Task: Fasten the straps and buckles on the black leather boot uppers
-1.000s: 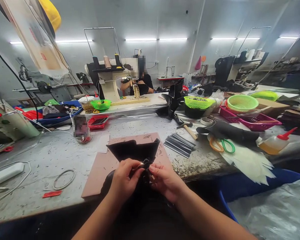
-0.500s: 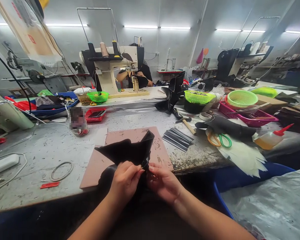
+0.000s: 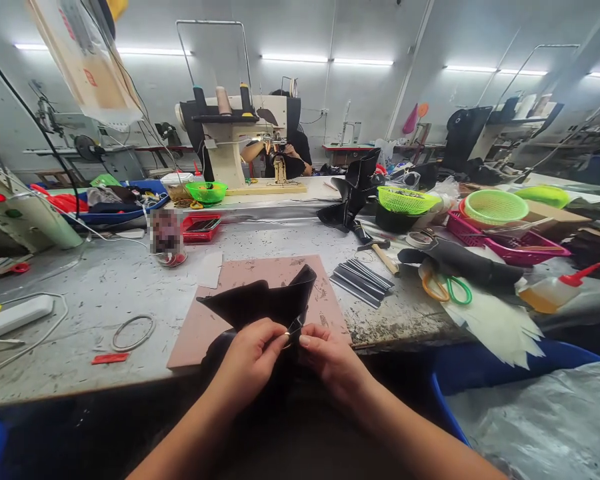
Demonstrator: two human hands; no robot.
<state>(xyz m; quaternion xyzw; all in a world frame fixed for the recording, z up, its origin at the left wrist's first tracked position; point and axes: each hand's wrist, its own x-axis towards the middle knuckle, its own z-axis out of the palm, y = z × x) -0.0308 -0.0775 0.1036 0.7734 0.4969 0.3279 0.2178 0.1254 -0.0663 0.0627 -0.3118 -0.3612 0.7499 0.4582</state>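
A folded black leather piece (image 3: 260,300), shaped like a boot upper, stands over the pink board (image 3: 185,340) at the table's front edge. My left hand (image 3: 260,350) pinches its near corner between thumb and forefinger. Opposite, my right hand (image 3: 327,353) pinches the same corner, its other fingers curled below. A small pale bit shows at the left fingertips, too small to name. The leather's lower part hangs in the dark below the edge.
Right of the board lie dark strips (image 3: 363,281), a hammer (image 3: 384,257), scissors (image 3: 459,291) and a glue bottle (image 3: 553,293). A metal ring (image 3: 133,332) is at left. Behind, a person (image 3: 297,153) works at a sewing machine (image 3: 235,147). A blue bin (image 3: 443,400) stands right.
The view has swung slightly left, so everything sits further right. Both hands stay at the leather's corner, with the right fingertips shifted a little along it.
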